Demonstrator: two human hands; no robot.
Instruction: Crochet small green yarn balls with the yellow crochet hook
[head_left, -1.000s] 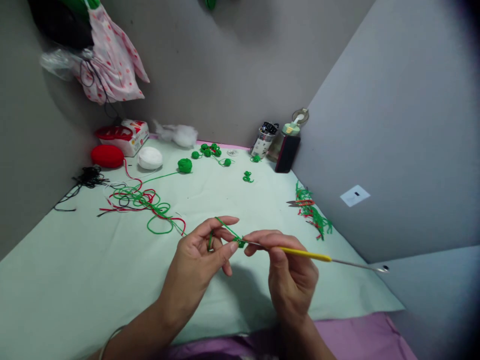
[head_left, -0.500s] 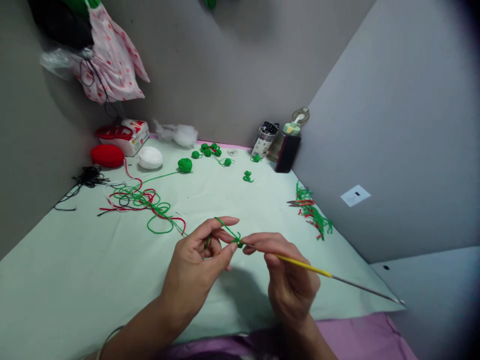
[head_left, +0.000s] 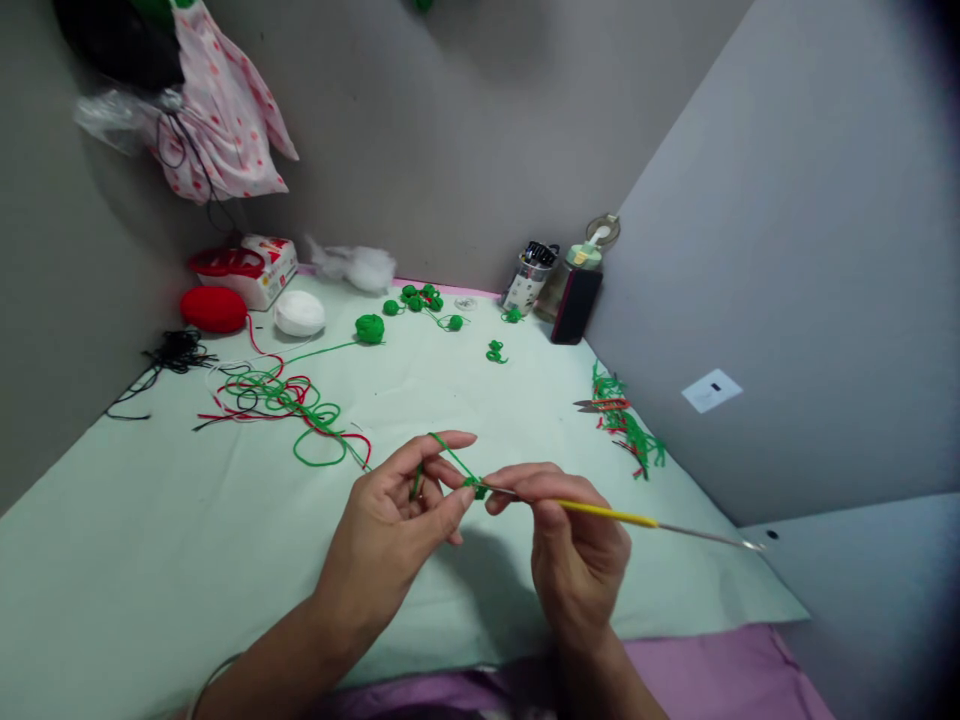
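Observation:
My left hand [head_left: 405, 510] pinches a small green crochet piece [head_left: 475, 488] between thumb and fingers. Green yarn [head_left: 454, 454] runs from that piece up over the raised index finger and down among the other fingers. In my right hand [head_left: 574, 545] is a crochet hook [head_left: 607, 513] with a yellow grip, held like a pencil. The hook's tip meets the green piece, but fingers and yarn partly hide the contact. Its long metal back end points right. From a green yarn ball [head_left: 370, 329], a strand leads left into loose loops.
Tangled red, green and black yarn [head_left: 289, 400] lies left. Behind it are a red ball [head_left: 214, 310] and a white ball [head_left: 299, 314]. Small green crocheted balls [head_left: 422, 298] sit at the back. Scissors [head_left: 602, 406] rest on yarn scraps [head_left: 637, 435] at right, below a phone [head_left: 577, 307].
The hook's back end has swung up and inward, so the hook lies flatter. My right hand has turned slightly with it. My left hand stays nearly still.

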